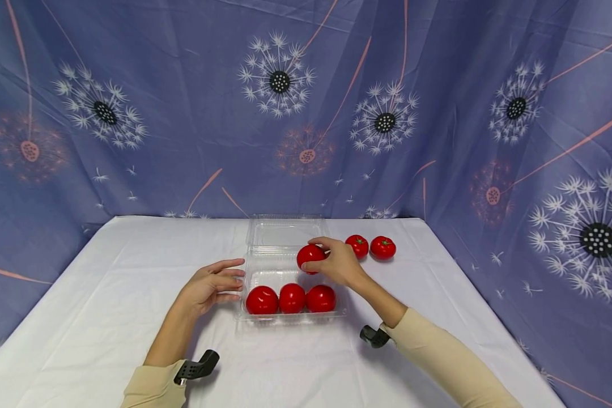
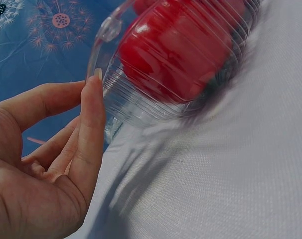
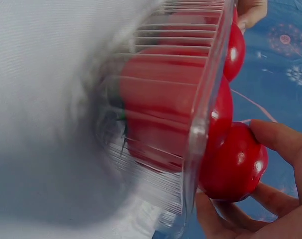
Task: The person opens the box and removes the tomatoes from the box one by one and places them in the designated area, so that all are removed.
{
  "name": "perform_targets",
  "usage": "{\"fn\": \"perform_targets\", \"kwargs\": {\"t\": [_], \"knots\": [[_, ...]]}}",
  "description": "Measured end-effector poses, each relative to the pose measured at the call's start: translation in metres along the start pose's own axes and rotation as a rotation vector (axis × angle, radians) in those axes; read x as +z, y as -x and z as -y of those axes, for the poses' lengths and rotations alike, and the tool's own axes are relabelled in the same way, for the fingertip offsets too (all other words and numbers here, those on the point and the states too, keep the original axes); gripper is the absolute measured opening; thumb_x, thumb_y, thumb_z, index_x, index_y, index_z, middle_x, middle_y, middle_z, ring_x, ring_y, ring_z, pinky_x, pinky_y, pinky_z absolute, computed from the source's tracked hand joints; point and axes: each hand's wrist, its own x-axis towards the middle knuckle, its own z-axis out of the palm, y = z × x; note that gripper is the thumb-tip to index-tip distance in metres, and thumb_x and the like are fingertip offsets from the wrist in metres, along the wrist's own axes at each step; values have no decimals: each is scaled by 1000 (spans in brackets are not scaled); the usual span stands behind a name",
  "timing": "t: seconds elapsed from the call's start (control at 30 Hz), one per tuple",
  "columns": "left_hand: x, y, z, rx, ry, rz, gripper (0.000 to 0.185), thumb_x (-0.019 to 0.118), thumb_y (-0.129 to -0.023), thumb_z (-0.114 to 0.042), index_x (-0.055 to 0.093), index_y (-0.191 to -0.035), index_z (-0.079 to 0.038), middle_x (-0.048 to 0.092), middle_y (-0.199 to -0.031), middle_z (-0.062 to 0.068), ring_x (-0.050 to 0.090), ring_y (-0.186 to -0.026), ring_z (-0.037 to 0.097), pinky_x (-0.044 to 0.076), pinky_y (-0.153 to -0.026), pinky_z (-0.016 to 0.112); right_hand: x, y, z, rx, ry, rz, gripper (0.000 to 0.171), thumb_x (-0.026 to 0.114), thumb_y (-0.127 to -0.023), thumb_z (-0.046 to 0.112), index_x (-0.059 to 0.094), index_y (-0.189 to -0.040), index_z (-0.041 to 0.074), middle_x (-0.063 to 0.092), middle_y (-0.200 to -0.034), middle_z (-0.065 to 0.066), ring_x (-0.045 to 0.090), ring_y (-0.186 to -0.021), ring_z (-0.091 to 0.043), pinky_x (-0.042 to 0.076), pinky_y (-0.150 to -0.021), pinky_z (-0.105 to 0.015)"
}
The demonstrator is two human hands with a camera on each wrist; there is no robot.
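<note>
My right hand [image 1: 343, 264] holds a red tomato [image 1: 310, 258] between thumb and fingers, over the back right part of a clear plastic clamshell box [image 1: 270, 277]. Three more tomatoes stand in a row along the box's front: left [image 1: 262, 300], middle [image 1: 292, 298] and right [image 1: 321, 298]. At the box's left side is my left hand [image 1: 210, 288], fingers loosely extended, fingertips right at the rim. In the right wrist view the held tomato [image 3: 235, 164] shows beyond the box wall [image 3: 166, 104], gripped by the right fingers.
Two tomatoes with green stalks, one nearer [image 1: 357, 246] and one farther right [image 1: 383, 247], lie on the white-covered table [image 1: 148, 266] to the right of the box. The box's lid [image 1: 285, 232] is folded back behind it. A blue dandelion-print curtain [image 1: 194, 113] hangs behind.
</note>
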Motion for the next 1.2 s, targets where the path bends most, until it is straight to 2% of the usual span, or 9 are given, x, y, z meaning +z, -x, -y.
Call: {"fn": "perform_targets", "kwargs": {"t": [0.23, 0.5, 0.67, 0.77, 0.97, 1.1, 1.2], "knots": [[0, 0, 0, -1, -4, -5, 65, 66, -91, 0, 44, -151, -2, 69, -117, 4, 71, -85, 14, 63, -72, 32, -7, 0, -3, -1, -45, -27, 56, 85, -80, 31, 67, -132, 18, 70, -124, -10, 66, -112, -28, 61, -81, -39], [0, 0, 0, 5, -14, 2, 66, 66, -91, 0, 42, -152, -1, 68, -117, 3, 71, -86, 14, 63, -73, 32, -13, 1, -7, 31, -92, -47, 59, 86, -79, 28, 64, -133, 19, 65, -131, -15, 65, -112, -31, 60, -79, -38], [1, -1, 0, -3, -11, -14, 64, 66, -90, 1, 44, -151, -1, 69, -116, 4, 71, -85, 15, 63, -72, 32, -18, 2, -11, 44, -113, -58, 60, 86, -79, 27, 62, -134, 17, 63, -131, -15, 64, -112, -32, 61, -80, -39], [2, -1, 0, -5, -11, -17, 66, 66, -90, 2, 43, -151, -1, 69, -116, 4, 71, -84, 15, 63, -71, 32, -20, 3, -12, 47, -113, -70, 60, 86, -79, 27, 62, -133, 19, 63, -130, -15, 64, -111, -31, 61, -81, -39], [2, 0, -2, 2, -11, -8, 67, 67, -89, 1, 41, -152, 0, 68, -116, 4, 71, -84, 14, 63, -71, 31, -23, 3, -17, 11, -93, -86, 61, 85, -78, 26, 63, -134, 20, 65, -128, -14, 63, -108, -32, 59, -82, -39], [2, 1, -2, 2, -10, -3, 67, 66, -90, 0, 42, -152, 0, 68, -116, 4, 71, -85, 14, 63, -72, 31, -23, 4, -21, -3, -78, -99, 61, 85, -76, 22, 65, -134, 18, 66, -124, -16, 60, -108, -33, 59, -83, -40], [1, 1, -1, 2, -6, -4, 67, 66, -90, 0, 42, -152, 0, 69, -116, 3, 71, -84, 14, 63, -71, 31, -23, 4, -23, 20, -68, -99, 63, 85, -76, 21, 65, -135, 17, 62, -122, -17, 56, -110, -32, 58, -86, -43]]}}
